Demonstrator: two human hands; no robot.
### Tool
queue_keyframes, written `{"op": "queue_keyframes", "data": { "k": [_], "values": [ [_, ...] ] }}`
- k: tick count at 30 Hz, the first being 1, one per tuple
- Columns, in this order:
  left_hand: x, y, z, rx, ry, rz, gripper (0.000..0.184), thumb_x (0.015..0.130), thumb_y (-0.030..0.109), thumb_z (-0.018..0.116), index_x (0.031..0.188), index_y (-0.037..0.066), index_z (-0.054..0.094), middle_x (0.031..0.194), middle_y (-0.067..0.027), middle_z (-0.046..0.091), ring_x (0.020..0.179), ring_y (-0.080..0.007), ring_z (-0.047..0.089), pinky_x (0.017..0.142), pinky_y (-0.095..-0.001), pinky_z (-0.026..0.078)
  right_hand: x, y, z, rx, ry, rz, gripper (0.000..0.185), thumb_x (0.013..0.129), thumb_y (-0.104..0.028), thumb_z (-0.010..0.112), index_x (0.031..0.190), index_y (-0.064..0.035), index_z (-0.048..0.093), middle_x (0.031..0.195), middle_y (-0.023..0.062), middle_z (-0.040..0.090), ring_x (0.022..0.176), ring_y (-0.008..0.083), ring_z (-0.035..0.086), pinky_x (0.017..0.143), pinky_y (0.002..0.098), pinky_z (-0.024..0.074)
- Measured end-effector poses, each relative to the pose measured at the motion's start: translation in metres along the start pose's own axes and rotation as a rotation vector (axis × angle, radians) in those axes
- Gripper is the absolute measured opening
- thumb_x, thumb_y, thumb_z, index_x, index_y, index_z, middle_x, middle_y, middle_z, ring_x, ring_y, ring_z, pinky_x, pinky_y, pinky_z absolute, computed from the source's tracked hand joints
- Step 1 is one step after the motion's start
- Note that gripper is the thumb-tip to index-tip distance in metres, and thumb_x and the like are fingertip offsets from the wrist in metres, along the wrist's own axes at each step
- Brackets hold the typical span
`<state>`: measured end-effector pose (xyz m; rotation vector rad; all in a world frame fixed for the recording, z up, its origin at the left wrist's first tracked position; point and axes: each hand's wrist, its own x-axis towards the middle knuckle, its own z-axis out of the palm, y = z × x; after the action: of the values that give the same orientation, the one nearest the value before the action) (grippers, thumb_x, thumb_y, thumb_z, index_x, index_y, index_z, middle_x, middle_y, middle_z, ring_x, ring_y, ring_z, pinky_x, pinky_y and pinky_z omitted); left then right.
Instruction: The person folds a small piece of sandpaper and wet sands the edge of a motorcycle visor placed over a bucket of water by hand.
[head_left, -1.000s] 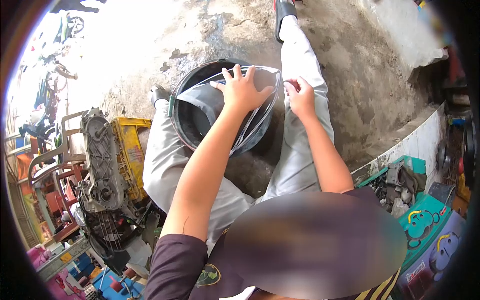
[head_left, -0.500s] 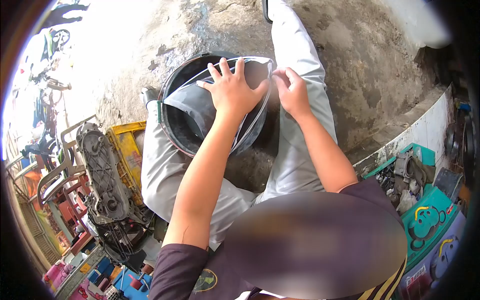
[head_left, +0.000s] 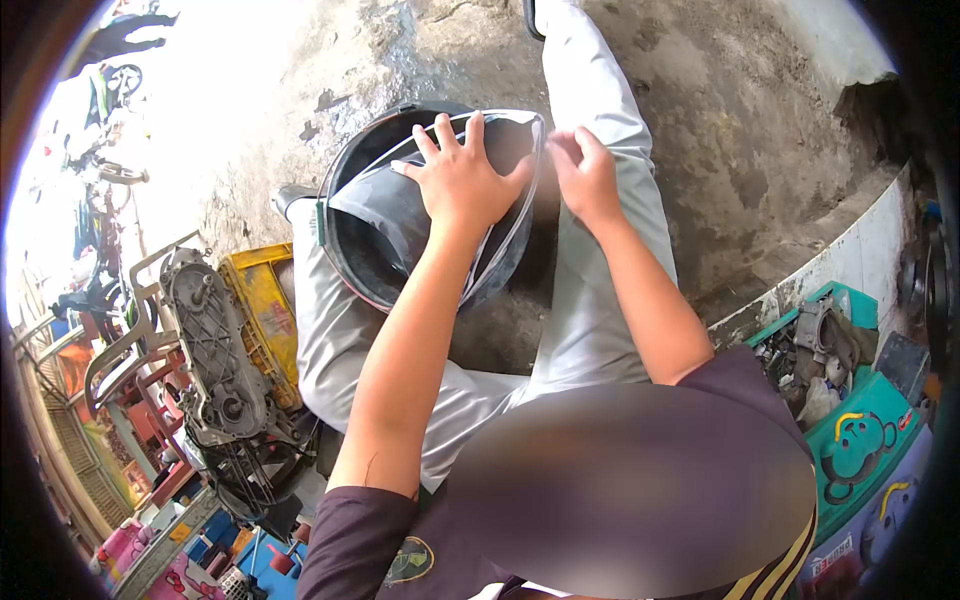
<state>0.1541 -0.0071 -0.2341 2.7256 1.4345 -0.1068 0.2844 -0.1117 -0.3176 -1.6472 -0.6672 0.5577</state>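
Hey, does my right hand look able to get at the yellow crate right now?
Probably not easily: the black bucket, your left forearm and left leg lie between your right hand and the yellow crate.

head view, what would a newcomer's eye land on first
Probably the left hand, spread over a dark sheet-like piece with a pale edge, across the mouth of a dark bucket in the upper middle; the right hand is close to that edge. Next, perhaps, the grey metal casing beside a yellow crate on the left, and the teal panel with a cartoon figure at lower right.
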Motion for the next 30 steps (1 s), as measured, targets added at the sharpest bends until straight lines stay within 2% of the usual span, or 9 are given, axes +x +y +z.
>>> {"op": "queue_keyframes", "data": {
  "k": [1, 8, 11, 15, 18, 22, 24, 26, 30],
  "values": [
    [-0.001, -0.001, 0.000, -0.009, -0.005, 0.000, 0.094, 0.086, 0.071, 0.074, 0.159, 0.016, 0.051, 0.164, -0.0239, 0.044, 0.157, -0.0519, 0.033, 0.115, -0.0831, 0.029, -0.009, 0.001, -0.001, 0.039, -0.038, 0.035, 0.010, 0.098, -0.007, 0.074, 0.106, -0.0004, 0.072, 0.092, 0.0083, 0.075, 0.084, 0.0158, 0.070, 0.079, 0.0322, 0.0557],
    [-0.002, 0.000, -0.002, -0.019, -0.030, -0.024, 0.095, 0.086, 0.072, 0.073, 0.160, 0.016, 0.051, 0.166, -0.0232, 0.042, 0.158, -0.0515, 0.032, 0.116, -0.0827, 0.029, 0.025, 0.013, 0.002, 0.121, -0.053, 0.089, 0.009, 0.097, -0.007, 0.075, 0.103, -0.0006, 0.073, 0.088, 0.0042, 0.073, 0.079, 0.0109, 0.065, 0.076, 0.0297, 0.0530],
    [-0.002, -0.002, 0.002, -0.022, -0.017, -0.017, 0.096, 0.086, 0.072, 0.072, 0.160, 0.016, 0.051, 0.167, -0.0242, 0.042, 0.159, -0.0517, 0.030, 0.117, -0.0831, 0.027, -0.002, 0.008, 0.001, 0.139, -0.107, 0.140, 0.008, 0.097, -0.007, 0.075, 0.101, -0.0002, 0.073, 0.086, 0.0015, 0.072, 0.079, 0.0093, 0.064, 0.075, 0.0289, 0.0521],
    [-0.001, -0.001, 0.003, -0.036, 0.002, -0.021, 0.097, 0.085, 0.073, 0.073, 0.160, 0.016, 0.051, 0.166, -0.0245, 0.044, 0.158, -0.0518, 0.033, 0.117, -0.0823, 0.027, 0.018, 0.003, 0.007, 0.169, -0.060, 0.128, 0.008, 0.096, -0.007, 0.076, 0.097, 0.0002, 0.073, 0.084, -0.0008, 0.071, 0.078, 0.0072, 0.062, 0.074, 0.0270, 0.0512],
    [-0.002, -0.001, 0.001, -0.035, 0.006, -0.018, 0.097, 0.084, 0.074, 0.073, 0.160, 0.016, 0.052, 0.166, -0.0240, 0.045, 0.157, -0.0511, 0.035, 0.117, -0.0816, 0.027, 0.018, 0.007, 0.007, 0.259, -0.036, 0.166, 0.007, 0.096, -0.007, 0.076, 0.097, 0.0002, 0.074, 0.085, -0.0007, 0.071, 0.078, 0.0070, 0.062, 0.074, 0.0264, 0.0511],
    [-0.003, -0.001, 0.000, -0.035, 0.012, -0.024, 0.096, 0.085, 0.074, 0.071, 0.160, 0.017, 0.052, 0.166, -0.0235, 0.045, 0.158, -0.0502, 0.034, 0.118, -0.0809, 0.027, -0.002, 0.005, 0.006, 0.223, -0.061, 0.202, 0.007, 0.095, -0.006, 0.077, 0.098, -0.0006, 0.075, 0.087, -0.0001, 0.072, 0.080, 0.0067, 0.063, 0.075, 0.0259, 0.0510],
    [0.000, 0.000, 0.004, -0.033, -0.008, -0.029, 0.096, 0.085, 0.074, 0.072, 0.160, 0.017, 0.051, 0.166, -0.0234, 0.044, 0.158, -0.0504, 0.033, 0.118, -0.0808, 0.028, 0.015, 0.014, 0.006, 0.222, -0.074, 0.218, 0.007, 0.095, -0.006, 0.078, 0.097, -0.0009, 0.074, 0.087, 0.0007, 0.072, 0.080, 0.0070, 0.063, 0.074, 0.0264, 0.0510],
    [0.001, -0.003, 0.010, -0.036, 0.031, -0.017, 0.098, 0.085, 0.079, 0.066, 0.160, 0.017, 0.052, 0.167, -0.0235, 0.044, 0.157, -0.0542, 0.034, 0.117, -0.0831, 0.025, 0.023, 0.014, 0.009, 0.242, -0.044, 0.185, 0.007, 0.094, -0.006, 0.078, 0.096, -0.0010, 0.073, 0.087, 0.0007, 0.072, 0.079, 0.0071, 0.062, 0.074, 0.0262, 0.0508],
    [0.001, -0.002, 0.004, -0.049, 0.009, -0.027, 0.097, 0.086, 0.079, 0.065, 0.161, 0.018, 0.053, 0.168, -0.0240, 0.044, 0.158, -0.0533, 0.033, 0.117, -0.0825, 0.025, -0.011, 0.002, 0.004, 0.308, -0.078, 0.283, 0.011, 0.095, -0.009, 0.079, 0.097, -0.0005, 0.072, 0.086, 0.0003, 0.071, 0.076, 0.0078, 0.061, 0.072, 0.0261, 0.0499]
  ]
}}
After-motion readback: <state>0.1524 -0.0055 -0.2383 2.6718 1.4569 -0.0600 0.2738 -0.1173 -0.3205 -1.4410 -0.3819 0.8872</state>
